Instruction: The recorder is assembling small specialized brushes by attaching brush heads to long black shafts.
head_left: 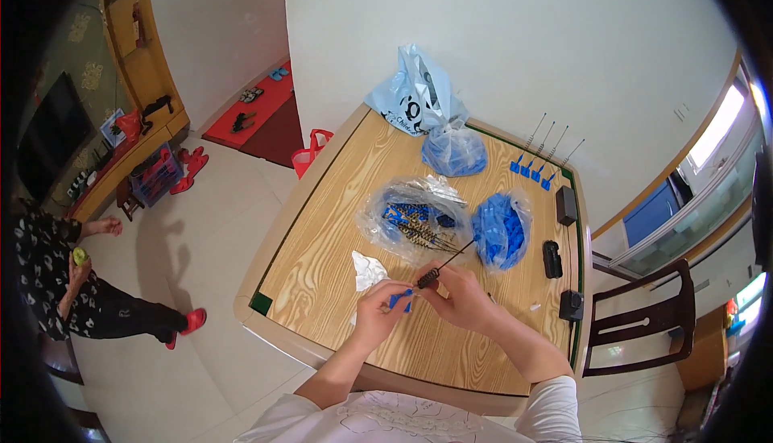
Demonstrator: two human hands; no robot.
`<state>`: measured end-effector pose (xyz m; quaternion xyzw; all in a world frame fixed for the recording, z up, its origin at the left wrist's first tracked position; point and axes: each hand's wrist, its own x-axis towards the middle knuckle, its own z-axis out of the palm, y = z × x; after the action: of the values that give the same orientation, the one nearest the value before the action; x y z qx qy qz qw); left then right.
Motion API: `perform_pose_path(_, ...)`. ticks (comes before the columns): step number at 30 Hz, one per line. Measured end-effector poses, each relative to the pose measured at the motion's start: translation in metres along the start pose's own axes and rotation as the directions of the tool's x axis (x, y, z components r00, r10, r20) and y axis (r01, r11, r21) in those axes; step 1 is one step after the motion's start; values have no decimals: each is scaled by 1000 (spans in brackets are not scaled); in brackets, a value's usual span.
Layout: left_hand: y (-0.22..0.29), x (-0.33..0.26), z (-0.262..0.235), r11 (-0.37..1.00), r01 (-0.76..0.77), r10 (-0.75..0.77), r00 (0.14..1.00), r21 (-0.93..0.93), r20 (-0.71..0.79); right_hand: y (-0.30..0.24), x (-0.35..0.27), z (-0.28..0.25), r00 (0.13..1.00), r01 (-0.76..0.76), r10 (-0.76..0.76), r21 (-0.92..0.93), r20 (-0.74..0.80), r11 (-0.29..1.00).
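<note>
Near the table's front, my left hand (375, 314) pinches a small blue plastic piece (401, 301). Close beside it, my right hand (462, 300) grips a dark coiled spring (428, 279) with a thin rod running from it up and to the right. The spring's lower end meets or nearly meets the blue piece; my fingers hide the exact contact. Just beyond my hands, an open clear bag (374, 229) holds several dark, brassy coiled springs (419, 225) with thin rods. Right of it, another clear bag (503, 233) is full of blue plastic pieces.
Several blue bases with upright thin rods (527, 171) stand at the far right. A light-blue bag (415, 93) and a knotted bag (455, 151) lie at the back. Black boxes (566, 205) line the right edge. Crumpled white paper (368, 271) lies left; a person (76, 282) stands beyond.
</note>
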<state>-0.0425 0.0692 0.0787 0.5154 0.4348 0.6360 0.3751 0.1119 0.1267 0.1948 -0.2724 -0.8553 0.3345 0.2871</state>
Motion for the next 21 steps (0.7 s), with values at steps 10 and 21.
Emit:
perform_pose_path(10, -2, -1, 1, 999, 19, -20, 999, 31, 42, 5, -2, -1, 1000, 1, -1, 38, -8, 999)
perform_pose_path(21, 6, 0, 4, 996, 18, -23, 998, 84, 59, 7, -5, -2, 1000, -25, 25, -31, 14, 999)
